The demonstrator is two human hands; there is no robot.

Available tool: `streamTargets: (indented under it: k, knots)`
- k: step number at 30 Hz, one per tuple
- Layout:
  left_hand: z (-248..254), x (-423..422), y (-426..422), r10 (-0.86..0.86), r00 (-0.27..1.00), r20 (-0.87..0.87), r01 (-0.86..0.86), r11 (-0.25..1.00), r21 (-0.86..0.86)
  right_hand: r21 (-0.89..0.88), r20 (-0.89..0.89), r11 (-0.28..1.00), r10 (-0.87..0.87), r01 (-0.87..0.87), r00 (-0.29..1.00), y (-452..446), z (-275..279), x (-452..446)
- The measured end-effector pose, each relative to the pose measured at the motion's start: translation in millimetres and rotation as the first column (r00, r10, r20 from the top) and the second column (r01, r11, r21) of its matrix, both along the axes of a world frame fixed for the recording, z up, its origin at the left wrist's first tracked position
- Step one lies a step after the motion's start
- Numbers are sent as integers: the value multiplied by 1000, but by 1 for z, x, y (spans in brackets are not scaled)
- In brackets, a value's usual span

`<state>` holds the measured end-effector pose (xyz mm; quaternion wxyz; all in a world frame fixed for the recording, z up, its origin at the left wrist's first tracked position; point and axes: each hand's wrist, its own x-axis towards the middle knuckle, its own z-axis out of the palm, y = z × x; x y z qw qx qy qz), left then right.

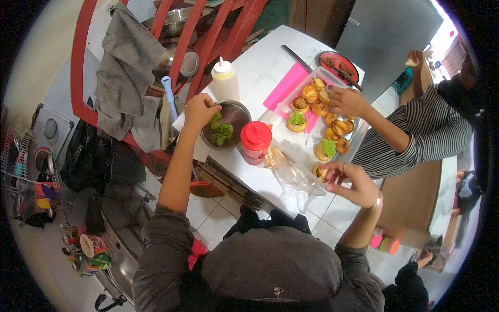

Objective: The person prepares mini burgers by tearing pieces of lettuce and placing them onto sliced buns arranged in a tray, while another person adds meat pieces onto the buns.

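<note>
My left hand [201, 112] is at the rim of a metal bowl [236, 106], its fingers closed on a green lettuce leaf [214, 120]. More lettuce [222, 134] lies in the bowl. My right hand [353, 183] is beside the near corner of a clear tray [356, 143], thumb and fingers curled around a small bun [319, 171]. In the tray are several browned buns [309, 93], two topped with lettuce [297, 118]. A co-worker's hand [345, 100] reaches over the tray from the right.
A red-lidded jar [255, 136], wooden sticks [275, 156] and a plastic bag [296, 179] stand near the tray. Behind are a squeeze bottle [226, 80], pink board [286, 86], knife [296, 57] and red plate [332, 57]. A person in stripes [431, 125] stands at right.
</note>
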<state>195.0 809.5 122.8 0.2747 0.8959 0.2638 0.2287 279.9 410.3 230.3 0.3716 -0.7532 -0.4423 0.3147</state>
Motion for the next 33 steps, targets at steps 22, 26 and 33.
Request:
streamTargets:
  k: [22,26,33]
  knots:
    - [-4,-19,-29,-34,953,300,219,761,-611,158,-204,968,226,-196,952,291,-103,68]
    - [2,-27,-23,-22,954,297,234,673,-702,142,-557,988,137,-69,819,278,-84,67]
    - [58,-32,-46,65,922,382,253,646,-721,269,-631,959,111,82,768,223,-48,77]
